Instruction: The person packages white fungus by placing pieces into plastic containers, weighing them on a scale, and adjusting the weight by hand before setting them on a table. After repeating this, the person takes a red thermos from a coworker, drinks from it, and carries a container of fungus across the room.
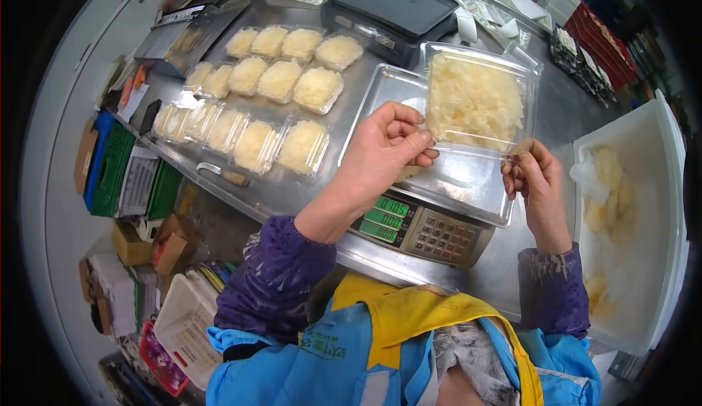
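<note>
1. the left hand [384,146] has its thumb and bent fingers nipped together on the near left corner of a clear box [477,92].
2. over on the other side, the right hand [540,176] is nearly closed as well, thumb and fingertips pinching the box's near right corner.
3. the box, filled with pale shreds, is between the two hands, above the metal pan [457,179] of a scale [439,238]; i can't tell whether it touches the pan.
4. green digits glow on the scale's display [384,219], just beside its keypad [442,238].
5. off to the left, rows of packed boxes [318,88] stand on the metal table [267,195].
6. beyond the pan sits a black machine [387,4].
7. to the right, a white bin [649,260] holds more pale shreds.
</note>
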Action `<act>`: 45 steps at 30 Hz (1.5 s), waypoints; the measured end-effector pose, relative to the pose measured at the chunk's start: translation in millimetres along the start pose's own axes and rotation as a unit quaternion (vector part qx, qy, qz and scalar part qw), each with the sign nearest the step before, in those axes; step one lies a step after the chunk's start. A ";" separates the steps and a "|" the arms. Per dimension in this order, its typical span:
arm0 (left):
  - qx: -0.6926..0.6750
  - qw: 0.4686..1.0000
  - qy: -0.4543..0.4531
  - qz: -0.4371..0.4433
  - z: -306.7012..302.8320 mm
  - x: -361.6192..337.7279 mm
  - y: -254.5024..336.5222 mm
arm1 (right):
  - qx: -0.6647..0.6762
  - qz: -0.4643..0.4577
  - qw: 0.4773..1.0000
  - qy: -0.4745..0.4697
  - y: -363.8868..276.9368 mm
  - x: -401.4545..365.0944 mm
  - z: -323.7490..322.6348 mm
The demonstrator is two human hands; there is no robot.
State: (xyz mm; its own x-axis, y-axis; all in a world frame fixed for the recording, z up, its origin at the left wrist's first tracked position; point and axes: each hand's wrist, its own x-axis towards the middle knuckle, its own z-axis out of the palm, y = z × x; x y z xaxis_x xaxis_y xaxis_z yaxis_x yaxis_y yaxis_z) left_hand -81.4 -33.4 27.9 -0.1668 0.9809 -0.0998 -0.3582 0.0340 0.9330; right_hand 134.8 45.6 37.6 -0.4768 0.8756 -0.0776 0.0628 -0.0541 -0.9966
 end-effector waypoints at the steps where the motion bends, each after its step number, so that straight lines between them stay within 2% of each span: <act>1: 0.000 1.000 0.002 0.001 -1.6 -1.3 -0.5 | 0.000 0.000 1.000 -0.002 0.1 -0.1 2.8; 4: 0.011 0.999 0.036 -0.002 -8.3 -4.8 -5.5 | -0.027 -0.027 0.999 -0.015 1.1 -3.1 12.7; 9: -0.045 0.998 0.038 0.021 -26.1 -22.4 -10.1 | -0.030 -0.003 0.999 -0.040 0.8 -2.7 25.5; 12: -0.069 0.995 0.068 0.025 -50.1 -43.8 -12.3 | -0.030 0.028 0.986 -0.160 -4.7 -3.6 36.0; 13: -0.062 0.994 0.093 0.007 -62.1 -53.4 -10.6 | -0.029 0.030 0.986 -0.159 -3.5 -1.0 35.3; 17: -0.005 0.978 0.205 -0.039 -121.6 -104.9 -7.1 | -0.052 0.011 0.992 -0.111 2.9 15.5 16.5; 18: -0.008 0.978 0.206 -0.042 -145.3 -119.8 -15.4 | -0.067 0.019 0.994 -0.090 8.2 19.1 7.3; 21: -0.048 0.969 0.238 -0.039 -176.9 -159.6 -30.0 | -0.081 0.041 0.994 -0.062 22.2 28.2 -12.1; 23: -0.107 0.960 0.247 -0.075 -198.8 -180.8 -53.1 | -0.097 0.063 0.992 -0.043 28.1 31.8 -18.9; 27: -0.098 0.918 0.353 -0.154 -193.2 -180.0 -85.9 | -0.121 0.062 0.990 -0.035 40.5 51.6 -35.9; 30: -0.087 0.912 0.365 -0.167 -192.2 -174.3 -96.7 | -0.159 0.055 0.986 -0.009 43.0 74.0 -45.2; 32: 0.006 0.902 0.396 -0.169 -186.3 -164.6 -94.9 | -0.209 0.029 0.977 0.007 46.4 93.6 -62.3; 33: 0.029 0.910 0.385 -0.153 -194.3 -165.7 -98.4 | -0.209 0.015 0.977 0.031 46.7 103.1 -66.6; 34: 0.049 0.905 0.395 -0.148 -197.7 -163.1 -96.8 | -0.272 -0.015 0.960 0.057 54.5 116.4 -79.0; 35: 0.037 0.895 0.417 -0.151 -194.8 -157.3 -89.4 | -0.379 -0.128 0.911 0.100 69.0 133.2 -93.5; 36: 0.038 0.896 0.416 -0.148 -204.7 -157.1 -93.6 | -0.455 -0.132 0.871 0.128 68.4 143.5 -99.7; 37: 0.040 0.898 0.415 -0.139 -210.7 -154.2 -96.3 | -0.552 -0.195 0.792 0.172 76.8 155.5 -108.1; 39: 0.025 0.890 0.444 -0.103 -212.7 -144.8 -100.1 | -0.627 -0.162 0.748 0.146 86.3 177.3 -122.0; 40: 0.027 0.892 0.441 -0.099 -212.8 -141.4 -100.6 | -0.625 -0.163 0.748 0.152 96.3 185.9 -129.5; 42: 0.063 0.879 0.454 -0.131 -213.4 -138.1 -99.8 | -0.695 -0.087 0.711 0.063 115.9 199.6 -145.4; 45: 0.125 0.872 0.463 -0.103 -222.9 -147.8 -104.0 | -0.691 -0.047 0.717 0.074 127.8 212.5 -159.1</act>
State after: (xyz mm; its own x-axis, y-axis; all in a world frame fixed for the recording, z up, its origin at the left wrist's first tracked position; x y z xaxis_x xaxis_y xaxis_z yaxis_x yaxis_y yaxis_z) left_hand -224.2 -224.5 -131.4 -0.8333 0.3792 -0.4023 -0.2764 0.3444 0.8972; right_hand 180.9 301.1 -101.6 -0.4453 0.8904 0.0939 0.8940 0.4479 -0.0077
